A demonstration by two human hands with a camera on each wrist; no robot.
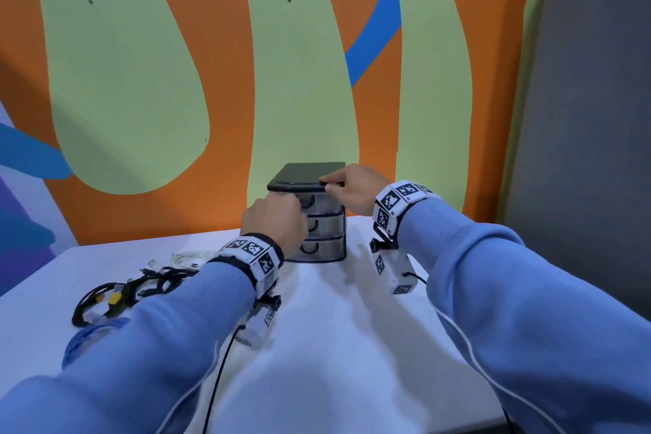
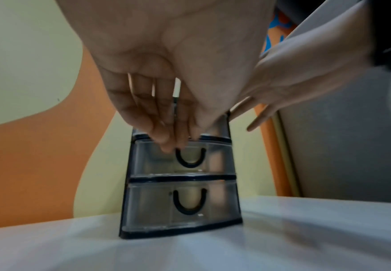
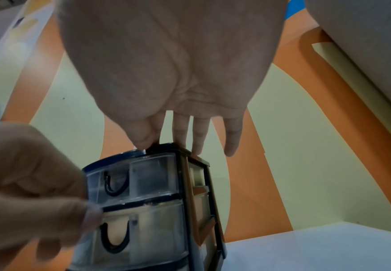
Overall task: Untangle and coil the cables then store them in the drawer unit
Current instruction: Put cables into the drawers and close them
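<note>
The small drawer unit (image 1: 322, 222) has a black lid and three clear drawers with black U-shaped handles, all pushed in. It stands at the back of the white table (image 1: 352, 328). My left hand (image 1: 295, 209) is at its front. The fingertips (image 2: 166, 144) touch the drawer fronts just left of a handle (image 2: 190, 158) and grip nothing. My right hand (image 1: 330, 185) holds the lid's front right rim, thumb (image 3: 143, 143) on the front edge and the other fingers on top. A tangle of black cables (image 1: 148, 287) with a yellow plug lies at the left.
A coiled white cable (image 1: 190, 257) lies behind the black tangle, and a blue cable (image 1: 95, 338) lies in front, partly under my left sleeve. The painted wall stands right behind the unit. A grey panel (image 1: 591, 116) closes the right side.
</note>
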